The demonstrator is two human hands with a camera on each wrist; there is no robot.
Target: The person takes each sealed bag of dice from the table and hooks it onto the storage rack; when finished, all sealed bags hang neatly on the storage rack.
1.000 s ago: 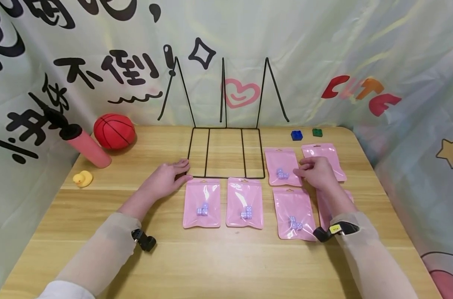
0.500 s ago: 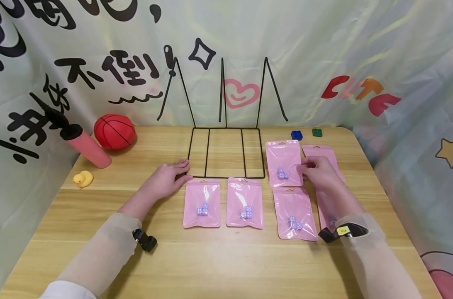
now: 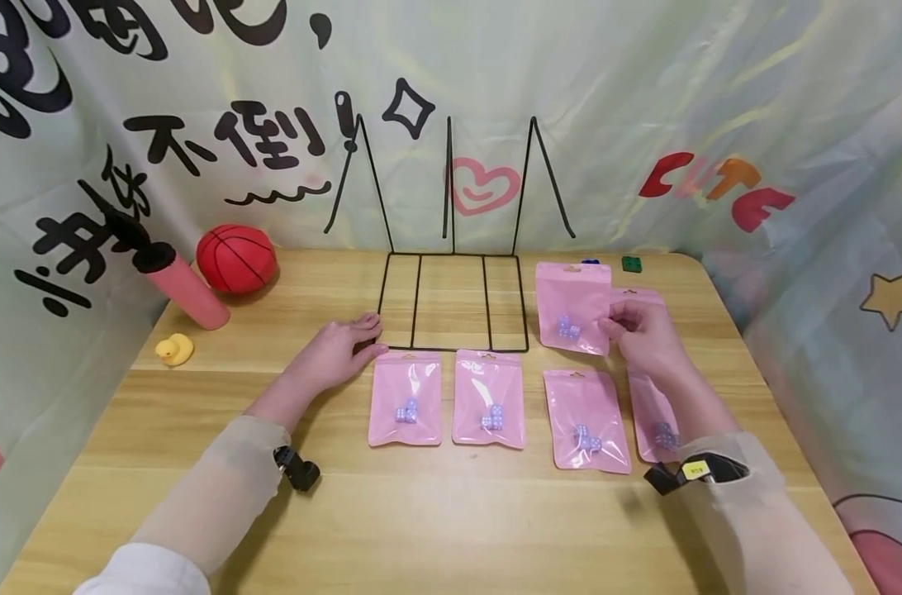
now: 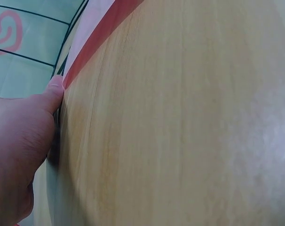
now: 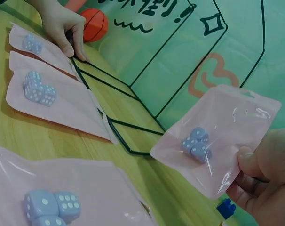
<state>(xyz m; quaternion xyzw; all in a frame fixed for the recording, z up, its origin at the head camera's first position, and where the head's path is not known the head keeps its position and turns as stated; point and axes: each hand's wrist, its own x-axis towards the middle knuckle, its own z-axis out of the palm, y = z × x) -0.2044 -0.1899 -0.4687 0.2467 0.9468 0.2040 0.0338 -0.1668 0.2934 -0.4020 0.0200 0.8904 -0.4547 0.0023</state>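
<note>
My right hand [image 3: 648,335] pinches the right edge of a pink zip bag [image 3: 573,299] between thumb and fingers, with light purple dice [image 5: 197,144] showing inside it. The right wrist view shows this bag raised off the table and tilted. At the front left corner of a black wire rack [image 3: 451,349], my left hand [image 3: 339,351] touches the frame with its fingers extended. Two more pink bags of dice, a left one [image 3: 405,401] and a right one [image 3: 489,401], lie flat in front of the rack. Its upright prongs rise against the backdrop.
Another dice bag [image 3: 587,423] lies right of centre, and further bags [image 3: 653,413] lie partly under my right forearm. A green brick [image 3: 632,264] and a blue brick [image 5: 225,208] sit behind. Leftward are a red ball [image 3: 237,259], a pink pump [image 3: 191,293] and a yellow duck [image 3: 174,349].
The bag in my right hand has come up off the table and moved slightly back, now covering most of the blue brick. My left hand has stayed at the rack's corner.
</note>
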